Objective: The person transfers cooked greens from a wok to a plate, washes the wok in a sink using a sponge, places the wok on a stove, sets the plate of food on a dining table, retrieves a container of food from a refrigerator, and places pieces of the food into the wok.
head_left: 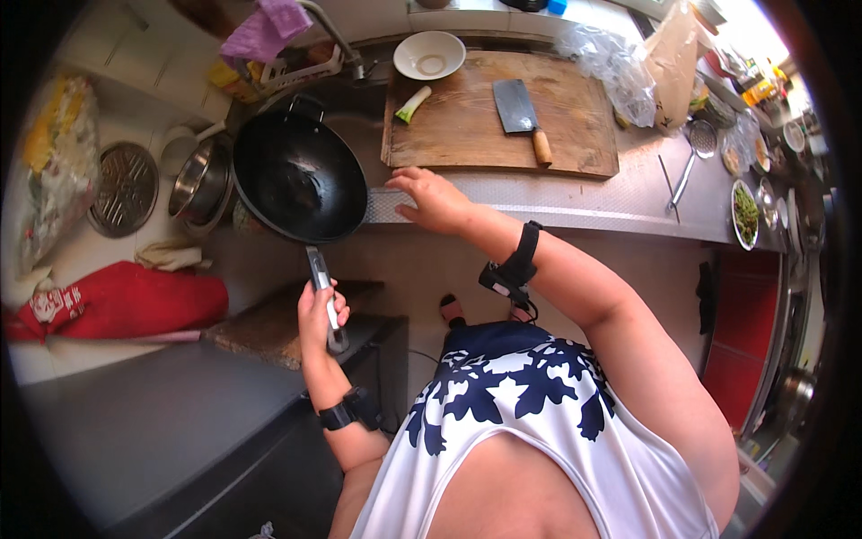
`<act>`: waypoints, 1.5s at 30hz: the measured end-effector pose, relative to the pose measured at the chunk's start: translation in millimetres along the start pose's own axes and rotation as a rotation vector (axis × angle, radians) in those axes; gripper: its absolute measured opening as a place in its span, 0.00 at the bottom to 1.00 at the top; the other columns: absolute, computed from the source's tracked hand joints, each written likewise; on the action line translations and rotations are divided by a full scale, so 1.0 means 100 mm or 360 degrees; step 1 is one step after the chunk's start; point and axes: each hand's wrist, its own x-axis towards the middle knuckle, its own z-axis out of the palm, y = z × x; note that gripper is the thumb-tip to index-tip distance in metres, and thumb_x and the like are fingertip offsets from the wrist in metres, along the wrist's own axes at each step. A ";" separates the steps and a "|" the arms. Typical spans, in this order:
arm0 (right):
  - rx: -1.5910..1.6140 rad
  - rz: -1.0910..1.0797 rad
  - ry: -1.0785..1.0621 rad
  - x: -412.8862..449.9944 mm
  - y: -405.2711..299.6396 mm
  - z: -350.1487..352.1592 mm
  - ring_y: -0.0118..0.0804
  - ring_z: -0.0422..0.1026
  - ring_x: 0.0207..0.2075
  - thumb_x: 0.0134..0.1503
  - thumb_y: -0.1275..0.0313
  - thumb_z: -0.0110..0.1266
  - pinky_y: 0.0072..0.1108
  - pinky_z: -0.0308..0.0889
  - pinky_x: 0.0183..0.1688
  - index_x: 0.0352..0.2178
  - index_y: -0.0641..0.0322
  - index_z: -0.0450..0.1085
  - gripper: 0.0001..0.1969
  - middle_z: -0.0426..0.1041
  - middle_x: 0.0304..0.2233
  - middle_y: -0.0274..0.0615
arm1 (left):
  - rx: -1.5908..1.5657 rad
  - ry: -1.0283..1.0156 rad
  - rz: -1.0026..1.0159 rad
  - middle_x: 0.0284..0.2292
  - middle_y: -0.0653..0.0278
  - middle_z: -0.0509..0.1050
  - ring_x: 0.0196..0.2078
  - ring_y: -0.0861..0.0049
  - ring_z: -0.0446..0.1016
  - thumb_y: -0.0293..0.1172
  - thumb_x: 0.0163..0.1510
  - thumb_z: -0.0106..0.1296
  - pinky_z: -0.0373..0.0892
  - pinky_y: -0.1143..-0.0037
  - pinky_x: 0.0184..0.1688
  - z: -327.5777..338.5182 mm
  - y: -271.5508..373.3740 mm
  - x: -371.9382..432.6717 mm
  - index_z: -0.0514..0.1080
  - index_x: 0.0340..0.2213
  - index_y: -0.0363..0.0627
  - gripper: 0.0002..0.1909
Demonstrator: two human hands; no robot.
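Observation:
My left hand (323, 313) grips the long handle of a black wok (300, 175), which is held over the sink area with its inside facing up and wet-looking. My right hand (427, 199) is apart from the wok's right rim, fingers spread and holding nothing, just in front of the wooden cutting board (465, 145). On that board lie a cleaver (516, 108) with a wooden handle and a short piece of leek or scallion (413, 104). A white bowl (429, 55) stands at the board's back left corner.
A faucet (350, 57) rises behind the wok. Left are metal bowls (202, 182), a round metal lid (124, 188) and a red cloth item (135, 303). Plastic bags (613, 67), a skimmer (702, 139) and a dish of chopped greens (745, 214) lie right on the metal counter (646, 195).

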 end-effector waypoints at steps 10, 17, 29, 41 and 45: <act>0.0130 0.0031 -0.0069 -0.35 0.06 0.00 0.50 0.68 0.42 0.45 0.66 0.58 0.32 0.64 0.45 0.40 0.59 0.68 0.19 0.69 0.38 0.48 | -0.1242 -0.0490 -0.0293 0.16 0.65 0.59 0.12 0.83 0.55 0.31 0.52 0.44 0.60 0.84 0.18 -0.36 -0.16 -0.15 0.60 0.37 0.32 0.14; 0.0215 0.0096 -0.0065 -0.72 -0.23 -0.52 0.51 0.66 0.43 0.51 0.67 0.52 0.32 0.63 0.45 0.44 0.62 0.64 0.19 0.66 0.41 0.49 | -0.0909 -0.0208 -0.0370 0.16 0.63 0.60 0.11 0.82 0.57 0.30 0.50 0.43 0.63 0.82 0.23 -0.37 -0.03 -0.84 0.61 0.41 0.36 0.16; 0.0186 -0.0037 0.0336 -2.52 -0.51 -2.27 0.49 0.68 0.42 0.54 0.68 0.50 0.31 0.64 0.44 0.45 0.60 0.63 0.17 0.66 0.41 0.46 | -0.0553 -0.1100 -0.0658 0.15 0.63 0.60 0.11 0.79 0.59 0.28 0.50 0.43 0.64 0.78 0.27 1.01 -0.17 -1.59 0.58 0.42 0.35 0.17; -0.0141 0.0747 0.1240 -5.71 -0.64 -3.65 0.42 0.71 0.37 0.52 0.70 0.52 0.26 0.66 0.42 0.41 0.65 0.67 0.15 0.71 0.37 0.46 | 0.0278 -0.1941 -0.1205 0.14 0.69 0.56 0.11 0.85 0.56 0.31 0.48 0.46 0.62 0.79 0.30 4.13 -0.92 -1.93 0.58 0.40 0.38 0.18; -0.0249 0.0989 0.1603 -6.62 -0.68 -3.83 0.38 0.72 0.37 0.53 0.71 0.51 0.24 0.67 0.41 0.41 0.65 0.68 0.14 0.71 0.36 0.46 | 0.0619 -0.2177 -0.1422 0.15 0.68 0.57 0.11 0.85 0.56 0.31 0.46 0.46 0.62 0.80 0.29 5.19 -1.28 -2.06 0.59 0.39 0.39 0.17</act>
